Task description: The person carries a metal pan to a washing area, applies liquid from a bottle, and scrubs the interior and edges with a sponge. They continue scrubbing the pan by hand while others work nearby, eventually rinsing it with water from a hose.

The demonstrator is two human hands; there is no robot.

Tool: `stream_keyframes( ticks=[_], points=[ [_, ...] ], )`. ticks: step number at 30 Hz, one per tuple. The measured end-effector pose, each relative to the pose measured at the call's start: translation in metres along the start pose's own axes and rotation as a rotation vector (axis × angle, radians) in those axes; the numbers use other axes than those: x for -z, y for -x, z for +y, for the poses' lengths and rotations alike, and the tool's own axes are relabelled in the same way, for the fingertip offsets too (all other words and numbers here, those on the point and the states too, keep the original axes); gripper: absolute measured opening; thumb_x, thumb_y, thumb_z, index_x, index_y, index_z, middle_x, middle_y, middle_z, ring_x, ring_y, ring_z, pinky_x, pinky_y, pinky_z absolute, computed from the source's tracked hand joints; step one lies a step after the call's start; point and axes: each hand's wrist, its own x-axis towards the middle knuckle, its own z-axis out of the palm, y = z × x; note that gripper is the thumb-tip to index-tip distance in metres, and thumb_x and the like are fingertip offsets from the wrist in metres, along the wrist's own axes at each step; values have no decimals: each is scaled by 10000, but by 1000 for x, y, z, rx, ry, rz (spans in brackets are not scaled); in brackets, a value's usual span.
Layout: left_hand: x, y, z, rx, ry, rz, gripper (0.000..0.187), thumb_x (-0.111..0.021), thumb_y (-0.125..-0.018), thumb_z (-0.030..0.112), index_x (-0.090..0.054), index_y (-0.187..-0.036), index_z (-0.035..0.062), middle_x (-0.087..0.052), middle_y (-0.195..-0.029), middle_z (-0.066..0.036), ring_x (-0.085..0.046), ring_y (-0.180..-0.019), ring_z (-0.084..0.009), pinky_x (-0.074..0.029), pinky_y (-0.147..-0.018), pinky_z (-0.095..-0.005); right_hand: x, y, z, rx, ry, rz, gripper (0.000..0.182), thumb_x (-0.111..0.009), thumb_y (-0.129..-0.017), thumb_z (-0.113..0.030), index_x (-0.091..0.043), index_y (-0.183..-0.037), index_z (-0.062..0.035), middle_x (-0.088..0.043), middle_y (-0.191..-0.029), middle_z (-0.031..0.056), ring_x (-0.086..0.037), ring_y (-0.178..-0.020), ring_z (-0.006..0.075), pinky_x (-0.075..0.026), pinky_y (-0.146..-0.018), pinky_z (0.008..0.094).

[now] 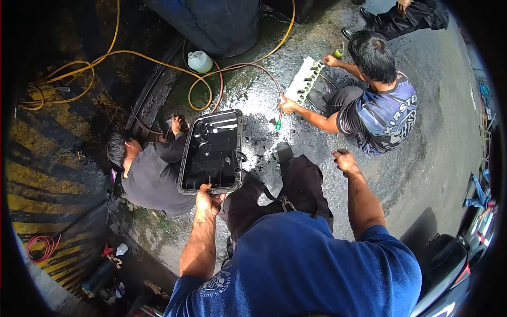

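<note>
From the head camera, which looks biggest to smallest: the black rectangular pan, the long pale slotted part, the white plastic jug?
Black rectangular pan
Long pale slotted part
White plastic jug
Being nearer may exaggerate the pan's lead.

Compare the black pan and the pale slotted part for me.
Colour: the black pan is dark, while the pale slotted part is whitish.
Shape: the pan is a broad tray with a raised rim; the pale part is narrower, with a row of openings.
Handling: the wearer's left hand holds the pan; a crouching co-worker's hand is at the pale part's near end.
Both are longer than wide.
</note>
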Motion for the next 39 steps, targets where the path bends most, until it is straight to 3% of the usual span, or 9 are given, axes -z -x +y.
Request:
stream_keyframes(
  ticks=[2,3,14,18,27,30,33,34,39],
  points=[
    [-21,-8,-1,-34,-13,23,234,-553,-860,217,-592,-1012,43,-661,-919,-104,-656,-780,-265,-588,-661,-428,1,-2,-1,9,99,-9,655,-643,-872,-427,-559,-1318,46,-579,-1342,231,-520,-1291,357,-392,-1079,375],
    [-30,-19,-1,-4,30,6,214,-550,-862,212,-587,-994,47,-659,-911,-102,-658,-780,-267,-590,-666,-430,0,-20,20,72,145,-10,644,-679,-890,-389,-525,-1347,37,-679,-1102,166,-649,-917,231,-518,-741,349],
    [-84,-156,37,-14,-26,-45,221,-573,-864,177,-558,-1033,35,-639,-945,-126,-656,-788,-293,-591,-664,-422,-18,-22,21,-44,361,-69,659,-654,-892,-365,-508,-1340,96,-672,-1176,203,-668,-963,255,-514,-874,365],
    [-101,-221,58,-18,-55,-45,185,-594,-860,170,-546,-976,34,-608,-892,-138,-631,-717,-287,-580,-627,-416,-47,-20,-11,-103,213,-36,674,-629,-888,-454,-544,-1334,46,-522,-1397,247,-483,-1323,366,-384,-1101,385],
    [-117,-356,96,56,-211,-76,177,-598,-882,212,-558,-928,46,-586,-792,-106,-598,-625,-231,-575,-601,-382,-121,-46,-72,-20,332,-5,647,-622,-906,-429,-554,-1312,70,-547,-1366,256,-500,-1304,369,-376,-1102,374],
    [-120,-403,102,-7,-207,-64,176,-560,-888,157,-537,-996,19,-605,-884,-149,-619,-695,-294,-577,-590,-422,-140,-60,-107,-40,287,-33,673,-660,-892,-391,-502,-1356,70,-575,-1334,252,-537,-1277,335,-407,-1079,355],
    [-121,-448,103,-1,-251,-99,180,-557,-901,139,-547,-1031,15,-623,-921,-162,-634,-736,-305,-566,-600,-418,-154,-98,-92,-8,183,-87,656,-665,-904,-359,-481,-1377,57,-582,-1333,239,-545,-1272,317,-412,-1073,353],
    [-122,-464,102,-20,-207,-110,149,-583,-899,136,-577,-945,-5,-624,-815,-129,-634,-657,-246,-576,-547,-391,-158,-109,-89,-22,178,-79,655,-665,-906,-355,-475,-1382,53,-583,-1334,235,-544,-1272,317,-411,-1075,355],
    [-116,-569,106,-92,-309,-157,125,-609,-913,167,-631,-917,44,-604,-749,-89,-568,-531,-224,-532,-502,-358,-164,-191,-50,32,88,-7,645,-684,-900,-321,-469,-1391,39,-593,-1323,223,-550,-1261,315,-403,-1076,355]
  ],
)
